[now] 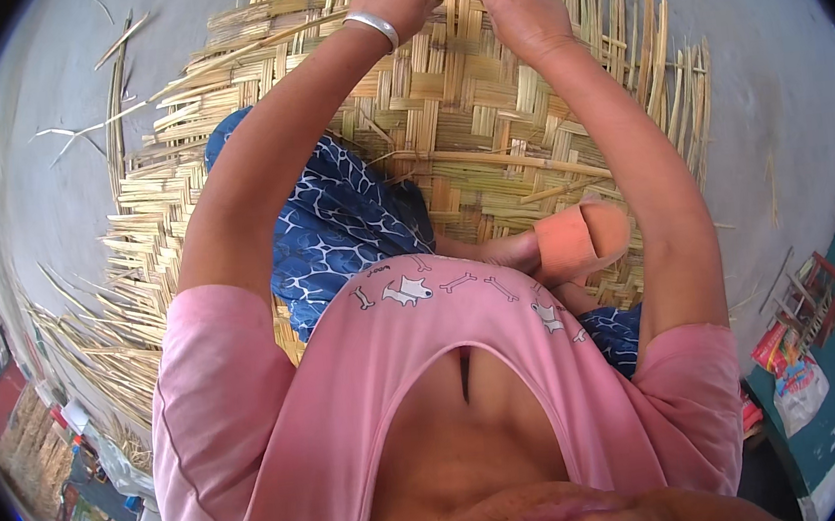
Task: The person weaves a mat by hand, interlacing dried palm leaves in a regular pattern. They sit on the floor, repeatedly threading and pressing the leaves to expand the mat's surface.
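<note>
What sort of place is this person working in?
Probably a home or village weaving spot on a bare grey floor: a half-woven bamboo mat spreads underneath, and loose strips lie piled at its edge.

1. One flat woven mat of pale yellow bamboo strips (485,123) is seen.
2. Two bare hands are counted: the left hand (400,6) and the right hand (525,17).
3. One silver metal bangle (373,26) is worn.
4. One orange rubber sandal (583,239) is visible.

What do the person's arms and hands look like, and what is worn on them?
Both forearms are bare. The left hand has a plain silver bangle around its wrist. The right hand has no ring, bracelet or glove that shows. Short pink sleeves of a loose pink shirt cover only the upper arms.
</note>
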{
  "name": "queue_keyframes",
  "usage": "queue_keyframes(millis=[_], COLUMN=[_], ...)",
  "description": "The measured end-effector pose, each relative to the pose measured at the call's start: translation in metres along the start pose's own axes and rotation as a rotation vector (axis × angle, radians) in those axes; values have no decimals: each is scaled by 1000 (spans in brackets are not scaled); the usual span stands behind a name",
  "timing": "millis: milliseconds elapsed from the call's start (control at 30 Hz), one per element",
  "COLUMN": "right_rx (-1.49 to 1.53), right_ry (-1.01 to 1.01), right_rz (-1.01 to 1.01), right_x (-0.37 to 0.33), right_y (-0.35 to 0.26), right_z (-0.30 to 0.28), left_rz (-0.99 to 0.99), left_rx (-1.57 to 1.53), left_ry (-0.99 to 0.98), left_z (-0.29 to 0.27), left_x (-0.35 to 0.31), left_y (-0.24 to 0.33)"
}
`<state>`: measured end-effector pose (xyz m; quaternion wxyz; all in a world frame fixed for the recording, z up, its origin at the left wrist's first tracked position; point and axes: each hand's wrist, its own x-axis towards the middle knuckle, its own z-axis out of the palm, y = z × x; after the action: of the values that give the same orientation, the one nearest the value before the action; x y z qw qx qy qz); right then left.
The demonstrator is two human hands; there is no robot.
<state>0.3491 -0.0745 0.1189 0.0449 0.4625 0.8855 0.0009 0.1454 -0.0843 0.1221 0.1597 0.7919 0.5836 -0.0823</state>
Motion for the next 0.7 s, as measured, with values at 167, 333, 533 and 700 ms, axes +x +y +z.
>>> queue_keyframes(millis=[167, 333, 533, 700], right_rx=[85, 597, 607, 687], right_ry=[691, 222, 100, 126], right_rz=[-147, 148, 262, 354], right_x=[26, 58, 96, 104], right_y=[5, 2, 11, 9], right_z=[-8, 23, 58, 58], left_rz=[-169, 92, -7, -226], left_rx=[-341, 658, 505, -20], left_ry=[365, 184, 37, 233], left_z=[51, 94, 102, 106], left_x=[64, 126, 153, 162], left_y=[-57, -97, -98, -104])
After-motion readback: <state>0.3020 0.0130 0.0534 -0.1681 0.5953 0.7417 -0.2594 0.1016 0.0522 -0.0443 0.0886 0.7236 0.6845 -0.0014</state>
